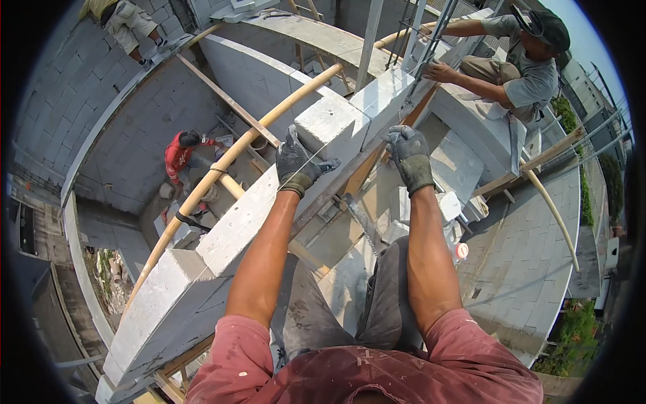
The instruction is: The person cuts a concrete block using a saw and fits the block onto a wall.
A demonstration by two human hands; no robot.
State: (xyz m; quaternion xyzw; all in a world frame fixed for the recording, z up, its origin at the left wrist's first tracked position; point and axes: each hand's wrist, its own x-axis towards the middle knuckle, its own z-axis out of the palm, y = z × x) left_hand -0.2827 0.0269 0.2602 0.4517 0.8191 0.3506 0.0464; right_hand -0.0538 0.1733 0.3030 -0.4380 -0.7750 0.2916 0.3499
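My left hand (299,165), in a dark, dusty glove, is at the near end of a pale concrete block (326,124) on top of the wall (245,215). Its fingers point up along the block and its thumb is spread to the right. A thin string (328,145) runs close by this hand and over the block. My right hand (410,158), gloved too, is raised right of the wall with its fingers curled closed. What it holds, if anything, is hidden. Below, between my hands, a handsaw (363,225) rests near my knees.
A bamboo pole (269,118) crosses left of the wall. A co-worker in a cap (521,74) crouches at upper right by steel bars (437,34). A person in red (180,158) works far below on the left. Another person's legs (131,27) show at upper left. A bottle (461,252) stands at right.
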